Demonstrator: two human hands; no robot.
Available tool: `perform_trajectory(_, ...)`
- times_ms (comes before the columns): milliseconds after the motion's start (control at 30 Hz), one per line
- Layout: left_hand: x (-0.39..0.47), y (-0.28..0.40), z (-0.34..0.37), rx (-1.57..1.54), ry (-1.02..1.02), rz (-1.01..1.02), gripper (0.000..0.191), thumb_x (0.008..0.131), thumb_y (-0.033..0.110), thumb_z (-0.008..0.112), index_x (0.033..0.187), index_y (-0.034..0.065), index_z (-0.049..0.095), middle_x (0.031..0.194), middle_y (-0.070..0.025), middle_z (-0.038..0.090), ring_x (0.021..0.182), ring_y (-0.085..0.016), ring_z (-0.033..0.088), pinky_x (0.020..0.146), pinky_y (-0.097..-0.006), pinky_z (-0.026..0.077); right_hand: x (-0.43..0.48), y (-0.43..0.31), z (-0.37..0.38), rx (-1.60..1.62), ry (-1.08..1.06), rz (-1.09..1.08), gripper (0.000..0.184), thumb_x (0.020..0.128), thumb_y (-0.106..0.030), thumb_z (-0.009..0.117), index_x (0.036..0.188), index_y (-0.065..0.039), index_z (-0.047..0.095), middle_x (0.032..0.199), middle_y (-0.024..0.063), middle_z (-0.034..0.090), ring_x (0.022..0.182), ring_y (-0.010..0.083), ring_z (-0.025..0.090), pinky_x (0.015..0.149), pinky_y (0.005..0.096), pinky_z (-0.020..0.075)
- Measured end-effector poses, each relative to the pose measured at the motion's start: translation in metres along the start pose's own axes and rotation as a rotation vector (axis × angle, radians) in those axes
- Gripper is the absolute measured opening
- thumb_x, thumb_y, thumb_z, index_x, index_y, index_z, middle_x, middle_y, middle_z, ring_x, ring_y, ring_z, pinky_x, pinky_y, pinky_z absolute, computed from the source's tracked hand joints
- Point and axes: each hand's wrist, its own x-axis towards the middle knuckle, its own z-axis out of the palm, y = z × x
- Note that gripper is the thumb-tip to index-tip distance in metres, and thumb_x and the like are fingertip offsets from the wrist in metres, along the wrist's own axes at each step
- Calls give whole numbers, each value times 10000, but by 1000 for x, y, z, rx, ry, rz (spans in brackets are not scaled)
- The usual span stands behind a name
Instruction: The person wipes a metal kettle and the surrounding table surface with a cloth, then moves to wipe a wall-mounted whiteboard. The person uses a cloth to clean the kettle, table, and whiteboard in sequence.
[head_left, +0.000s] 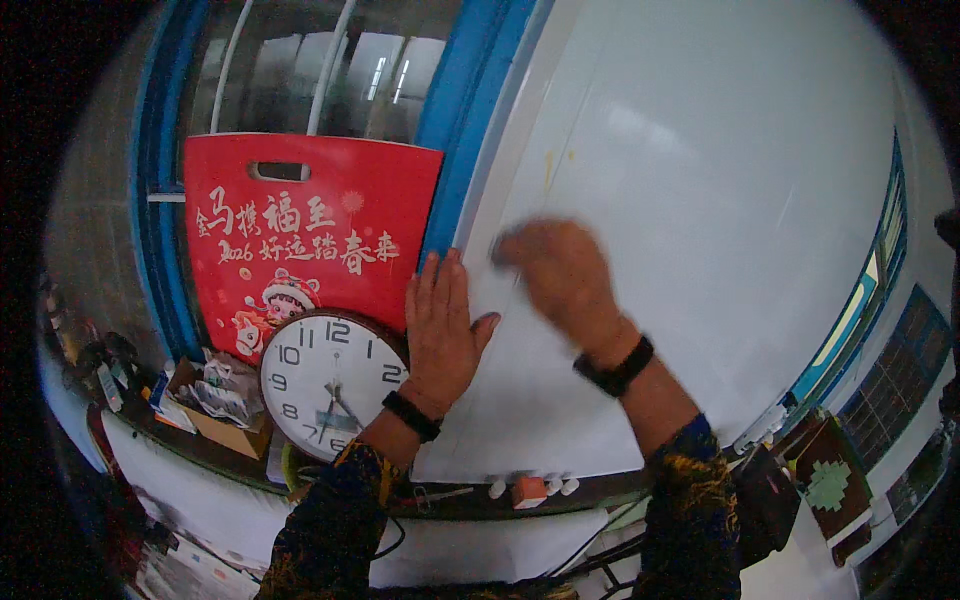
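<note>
A large white panel stands upright before me, its left edge beside a blue window frame. My left hand lies flat near that edge, fingers extended and thumb apart, holding nothing. My right hand is blurred and curled in front of the panel; whether it holds a small thing cannot be told. Both wrists wear dark bands. Left of my left hand, a round wall clock with a dark rim leans against a red printed bag or board that has a handle slot.
A dark ledge runs below the panel, bearing scissors, a small orange box and several small white objects. An open cardboard box with plastic packets sits left of the clock. A brown board with a green patch is at the right.
</note>
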Motion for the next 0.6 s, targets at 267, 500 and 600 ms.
perform_trajectory(267, -1, 2, 0, 6, 10, -3, 856, 906, 200, 712, 1549, -80, 221, 1614, -270, 278, 1468, -477, 282, 1201, -570, 207, 36, 41, 1, -138, 319, 215, 286, 830, 17, 662, 1101, -72, 678, 1058, 136, 626, 1040, 324, 604, 859, 402, 525)
perform_trajectory(500, -2, 3, -1, -24, -4, -40, 889, 870, 164, 745, 1549, -75, 223, 1614, -266, 279, 1457, -470, 304, 1199, -562, 221, 22, 9, -1, -257, 0, 208, 163, 838, -106, 632, 975, -100, 720, 925, 121, 660, 853, 340, 608, 810, 468, 490)
perform_trajectory(600, -2, 2, 0, -11, -2, -21, 892, 868, 167, 747, 1549, -73, 224, 1614, -264, 280, 1455, -467, 307, 1200, -561, 221, 88, 82, -20, -254, 486, 140, 133, 856, -50, 655, 975, -77, 708, 1001, 143, 650, 981, 331, 607, 833, 436, 504)
